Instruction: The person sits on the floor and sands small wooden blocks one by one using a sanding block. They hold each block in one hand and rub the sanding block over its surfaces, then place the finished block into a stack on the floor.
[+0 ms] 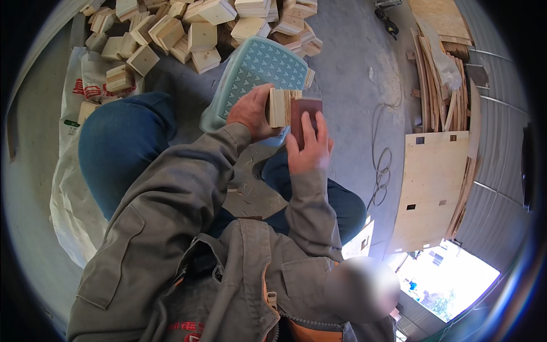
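My left hand [250, 113] grips a small stack of plywood blocks [280, 108] from its left side, with the layered edges showing. Against the right side of that stack is a reddish-brown rectangular block [298, 109], which may be a sanding block. My right hand [311, 147] is closed over it, fingers lying across its face and thumb at its near left edge. Both pieces are held above the near right part of a light teal plastic stool [263, 65] with a raised pattern on its top. Part of the stool is hidden behind my left hand and the blocks.
A large heap of plywood blocks [202, 37] lies on the floor beyond the stool. White plastic sacking [71, 188] spreads at the left. A thin cable [383, 162] loops on the floor at the right, near plywood sheets [436, 188] and stacked boards [436, 85].
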### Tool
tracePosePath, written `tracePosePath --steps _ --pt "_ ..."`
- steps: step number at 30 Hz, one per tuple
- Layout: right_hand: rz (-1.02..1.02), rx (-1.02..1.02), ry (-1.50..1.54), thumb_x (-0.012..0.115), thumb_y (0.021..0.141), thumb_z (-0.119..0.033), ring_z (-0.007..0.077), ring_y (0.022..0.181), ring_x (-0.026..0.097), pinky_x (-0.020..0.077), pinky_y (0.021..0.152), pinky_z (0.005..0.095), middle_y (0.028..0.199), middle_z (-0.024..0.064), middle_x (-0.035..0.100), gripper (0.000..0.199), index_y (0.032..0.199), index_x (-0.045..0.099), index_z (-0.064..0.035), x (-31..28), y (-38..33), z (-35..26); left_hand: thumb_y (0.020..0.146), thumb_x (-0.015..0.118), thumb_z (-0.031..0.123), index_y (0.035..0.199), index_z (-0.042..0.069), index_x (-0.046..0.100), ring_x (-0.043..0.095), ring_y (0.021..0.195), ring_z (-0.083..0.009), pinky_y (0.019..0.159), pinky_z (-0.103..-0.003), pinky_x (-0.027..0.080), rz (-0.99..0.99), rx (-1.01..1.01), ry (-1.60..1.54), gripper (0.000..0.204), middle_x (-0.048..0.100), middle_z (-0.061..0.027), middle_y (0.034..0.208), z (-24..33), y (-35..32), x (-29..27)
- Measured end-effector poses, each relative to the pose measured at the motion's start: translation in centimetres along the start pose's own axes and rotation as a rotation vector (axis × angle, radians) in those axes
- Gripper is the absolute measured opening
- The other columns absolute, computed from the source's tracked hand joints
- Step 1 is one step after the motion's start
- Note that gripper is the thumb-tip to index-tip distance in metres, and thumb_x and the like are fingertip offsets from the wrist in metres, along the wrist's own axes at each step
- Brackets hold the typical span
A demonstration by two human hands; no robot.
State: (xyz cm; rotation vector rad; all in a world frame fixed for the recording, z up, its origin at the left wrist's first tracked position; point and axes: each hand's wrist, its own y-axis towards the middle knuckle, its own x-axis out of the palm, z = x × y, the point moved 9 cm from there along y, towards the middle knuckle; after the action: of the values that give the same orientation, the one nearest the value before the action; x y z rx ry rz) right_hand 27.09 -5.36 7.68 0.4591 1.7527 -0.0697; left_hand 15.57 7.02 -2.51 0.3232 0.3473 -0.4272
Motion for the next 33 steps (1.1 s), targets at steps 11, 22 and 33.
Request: tracePosePath --steps 11,22,33 --pt "0.009 -0.024 0.026 0.083 0.085 -0.021 0.037 0.128 0.059 0.0462 0.11 0.0482 0.16 0.0143 0.052 0.063 0.146 0.068 -0.0172 -0.7 -0.8 0.6 0.066 0.097 0.035 0.149 0.011 0.045 0.066 0.121 -0.0427 0.1 -0.049 0.056 0.021 0.011 0.027 0.101 0.062 -0.0194 0.138 0.2 -0.1 -0.3" --pt "0.087 -0.025 -0.022 0.081 0.085 -0.027 0.0382 0.121 0.059 0.0484 0.109 0.0491 0.158 0.0084 0.054 0.061 0.145 0.07 -0.0239 2.1 6.1 1.0 0.067 0.096 0.036 0.146 0.011 0.046 0.066 0.12 -0.0426 0.102 -0.049 0.055 0.027 0.011 0.04 0.097 0.065 -0.0203 0.133 0.2 0.0 -0.1" --pt "0.004 -0.079 0.021 0.084 0.083 -0.019 0.0362 0.13 0.059 0.0457 0.108 0.048 0.159 0.019 0.05 0.065 0.145 0.068 -0.0136 -1.3 -4.1 0.7 0.064 0.097 0.037 0.147 0.011 0.047 0.065 0.122 -0.0433 0.102 -0.049 0.056 0.022 0.045 0.045 0.101 0.063 -0.0188 0.138 0.1 -0.1 0.0"
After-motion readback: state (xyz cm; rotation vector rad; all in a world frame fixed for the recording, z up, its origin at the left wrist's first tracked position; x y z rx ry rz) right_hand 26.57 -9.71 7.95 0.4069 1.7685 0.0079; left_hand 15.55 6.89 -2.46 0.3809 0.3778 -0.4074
